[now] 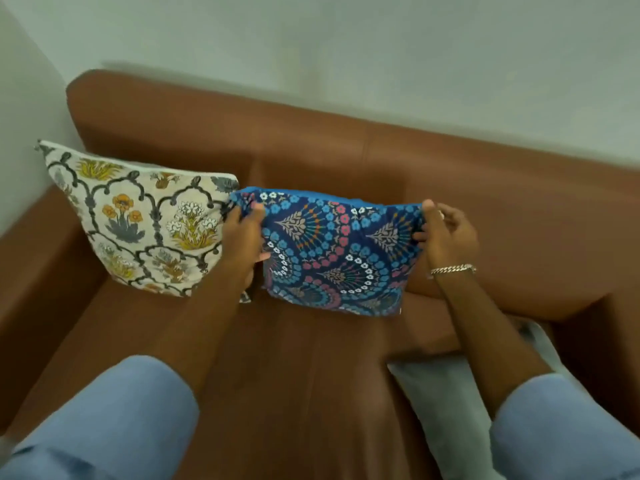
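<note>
A blue cushion (pixel 332 251) with a floral fan pattern stands upright on the brown sofa seat (pixel 284 368), leaning toward the backrest. My left hand (pixel 244 233) grips its upper left corner, fingers curled over the edge. My right hand (pixel 445 233), with a chain bracelet on the wrist, pinches the upper right corner. A cream cushion (pixel 145 220) with yellow and grey flowers stands just to the left, touching the blue one.
The sofa's backrest (pixel 346 140) runs along a pale wall. Its left armrest (pixel 31 271) and right armrest (pixel 588 306) close in the seat. A grey cloth or cushion (pixel 446 393) lies at the seat's right front.
</note>
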